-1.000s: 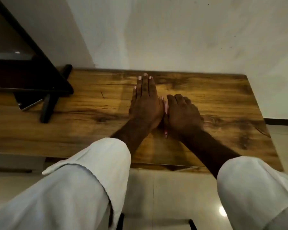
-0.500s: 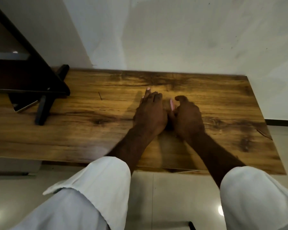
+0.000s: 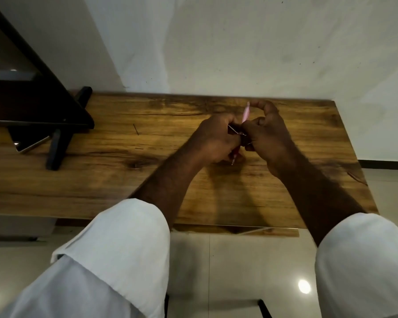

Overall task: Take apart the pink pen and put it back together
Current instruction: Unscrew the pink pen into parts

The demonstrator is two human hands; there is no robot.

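Note:
The pink pen (image 3: 246,113) is held upright-tilted above the wooden table (image 3: 124,180), between both hands. Its pale pink barrel sticks up past my right hand (image 3: 265,136), whose fingers curl round it, the index finger arched over the top end. My left hand (image 3: 213,140) grips the lower end; a reddish section and the metal tip (image 3: 233,162) poke out below it. A thin pale line crosses the gap between the two hands. The pen's middle is hidden by fingers.
A dark stand with black legs (image 3: 55,145) occupies the table's left end, and a phone-like flat object (image 3: 31,145) lies beneath it. The wall runs right behind the table's far edge. A tiled floor lies below the near edge.
Both hands have lifted off the table with the pen. The left hand, flat a second ago, now curls round the pen's lower end; the right has raised the barrel.

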